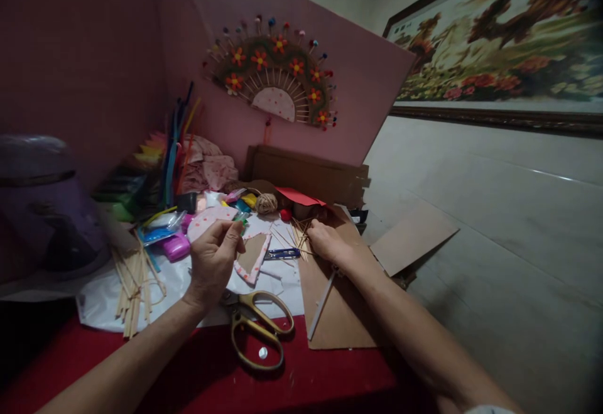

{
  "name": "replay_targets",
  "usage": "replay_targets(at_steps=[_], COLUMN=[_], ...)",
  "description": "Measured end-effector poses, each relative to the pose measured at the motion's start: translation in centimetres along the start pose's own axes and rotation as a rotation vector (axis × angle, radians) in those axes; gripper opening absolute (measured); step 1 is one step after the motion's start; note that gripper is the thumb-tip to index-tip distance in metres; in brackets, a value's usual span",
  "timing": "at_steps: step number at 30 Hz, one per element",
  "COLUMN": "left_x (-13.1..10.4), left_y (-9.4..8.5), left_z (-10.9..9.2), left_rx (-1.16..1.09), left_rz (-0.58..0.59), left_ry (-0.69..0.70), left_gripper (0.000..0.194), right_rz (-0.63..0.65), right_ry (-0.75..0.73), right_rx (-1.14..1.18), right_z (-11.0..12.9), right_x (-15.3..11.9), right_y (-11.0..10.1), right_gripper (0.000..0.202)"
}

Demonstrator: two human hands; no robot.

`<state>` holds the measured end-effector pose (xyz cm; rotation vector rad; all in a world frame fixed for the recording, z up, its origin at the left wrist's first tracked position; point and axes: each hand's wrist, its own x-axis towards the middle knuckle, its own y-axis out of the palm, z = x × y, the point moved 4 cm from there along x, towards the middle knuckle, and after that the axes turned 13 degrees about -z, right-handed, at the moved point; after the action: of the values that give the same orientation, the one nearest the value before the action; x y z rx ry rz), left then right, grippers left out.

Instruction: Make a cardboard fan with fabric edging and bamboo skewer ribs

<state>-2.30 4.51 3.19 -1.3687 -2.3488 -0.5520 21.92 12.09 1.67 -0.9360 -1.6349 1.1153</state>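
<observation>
My left hand [215,262] is raised over the work area, its thumb and fingers pinched together. What they hold, if anything, I cannot make out; a small green piece shows by the fingertips. Right of it lies a cardboard piece edged with dotted cloth [253,262]. My right hand [328,242] reaches to a pile of thin wooden sticks [298,233], its fingers curled down at them. Whether a stick is between those fingers is hidden. A blue-handled tool [282,254] lies between the hands. Large gold-handled scissors [261,329] rest nearer to me.
Cardboard [348,332] lies under my right arm, with a pale strip [322,306] on it. Flat sticks [134,285] are bundled at left. A twine ball [266,203] and red paper [300,196] lie behind. A decorated fan [276,75] hangs on the pink board [348,87].
</observation>
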Motion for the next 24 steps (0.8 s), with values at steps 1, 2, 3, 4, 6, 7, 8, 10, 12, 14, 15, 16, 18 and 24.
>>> replay_targets(at_steps=[1, 2, 3, 4, 6, 7, 8, 10, 12, 14, 15, 16, 18, 24], left_x=[-0.1, -0.2, -0.2, -0.3, -0.4, -0.5, -0.5, -0.6, -0.6, -0.7, -0.7, -0.7, -0.7, -0.7], left_y=[0.1, 0.1, 0.2, 0.3, 0.4, 0.4, 0.5, 0.5, 0.6, 0.6, 0.6, 0.6, 0.6, 0.8], left_z=[0.0, 0.1, 0.1, 0.1, 0.1, 0.1, 0.1, 0.1, 0.3, 0.5, 0.6, 0.6, 0.8, 0.6], left_rx=[0.001, 0.000, -0.002, -0.005, -0.010, -0.013, -0.015, -0.017, -0.017, -0.018, -0.019, -0.022, -0.033, -0.058], left_rz=[0.007, 0.014, 0.021, 0.027, 0.036, 0.038, 0.041, 0.046, 0.052, 0.060, 0.059, 0.060, 0.057, 0.061], left_ry=[-0.006, -0.014, -0.024, -0.036, -0.062, -0.073, -0.085, -0.106, -0.123, -0.143, -0.154, -0.166, -0.186, -0.218], left_gripper=[0.025, 0.025, 0.025, 0.024, 0.024, 0.024, 0.024, 0.025, 0.025, 0.025, 0.025, 0.025, 0.025, 0.024], right_rz=[0.011, 0.021, 0.026, 0.025, 0.010, 0.002, -0.004, 0.005, 0.035, 0.061, 0.067, 0.069, 0.073, 0.114], right_ry=[-0.020, -0.039, -0.056, -0.067, -0.062, -0.051, -0.041, -0.032, -0.037, -0.044, -0.045, -0.045, -0.049, -0.061], right_rx=[-0.006, -0.011, -0.015, -0.020, -0.032, -0.036, -0.037, -0.029, -0.018, -0.013, -0.015, -0.019, -0.032, -0.043], right_z=[0.0, -0.1, -0.2, -0.5, -1.4, -1.9, -2.4, -3.0, -3.3, -3.5, -3.5, -3.6, -3.8, -3.6], right_x=[0.3, 0.6, 0.9, 1.2, 2.0, 2.5, 2.9, 3.8, 4.5, 4.9, 4.9, 5.0, 4.8, 4.4], right_y=[0.4, 0.7, 0.9, 1.0, 1.0, 1.1, 1.1, 1.6, 2.3, 3.1, 3.4, 3.5, 3.6, 2.7], right_gripper=[0.024, 0.024, 0.024, 0.025, 0.028, 0.030, 0.032, 0.034, 0.034, 0.038, 0.040, 0.041, 0.041, 0.030])
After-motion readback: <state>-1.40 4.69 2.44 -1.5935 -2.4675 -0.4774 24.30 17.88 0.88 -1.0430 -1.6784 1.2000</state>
